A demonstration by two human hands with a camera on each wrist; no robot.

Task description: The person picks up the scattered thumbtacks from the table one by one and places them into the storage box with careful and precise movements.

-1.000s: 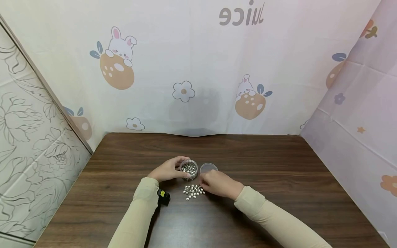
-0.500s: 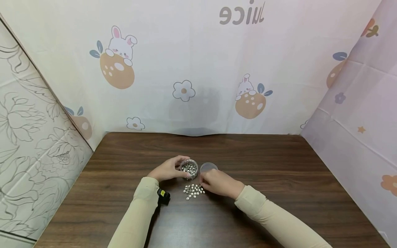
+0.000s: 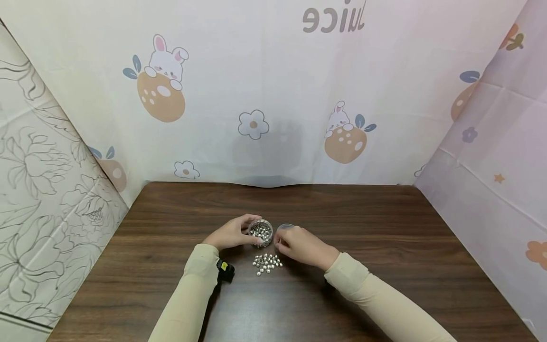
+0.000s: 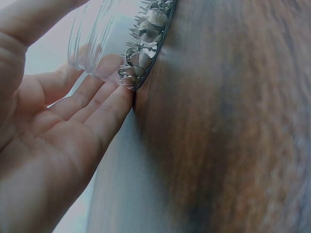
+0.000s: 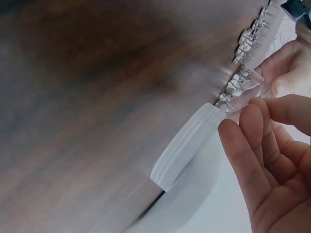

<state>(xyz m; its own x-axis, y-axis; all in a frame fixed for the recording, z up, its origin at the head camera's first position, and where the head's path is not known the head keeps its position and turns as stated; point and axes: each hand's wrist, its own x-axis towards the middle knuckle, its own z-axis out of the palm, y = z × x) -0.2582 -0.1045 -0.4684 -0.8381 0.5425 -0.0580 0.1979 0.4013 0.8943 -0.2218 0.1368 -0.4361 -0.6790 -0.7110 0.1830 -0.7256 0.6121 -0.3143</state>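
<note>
A clear round jar (image 4: 92, 36) stands on the table, partly filled with silver thumbtacks (image 3: 259, 231). My left hand (image 3: 232, 233) holds the jar, thumb on the near side and fingers around the far side. In front of the jar lies a small loose pile of thumbtacks (image 3: 266, 262). My right hand (image 3: 305, 246) hovers just right of the jar, over the lid. In the right wrist view its thumb and index fingertip meet; whatever lies between them is hidden. The translucent lid (image 5: 187, 145) lies on the table, partly covered by the right hand in the head view.
The dark wooden table (image 3: 363, 213) runs back to a printed curtain (image 3: 290, 85). More patterned cloth hangs along the left and right sides. A black wrist camera (image 3: 225, 271) sits at my left wrist, close to the tabletop.
My right hand has risen slightly from the edge of the thumbtack pile, moving away from me and over the lid. My left hand and the jar have stayed in place.
</note>
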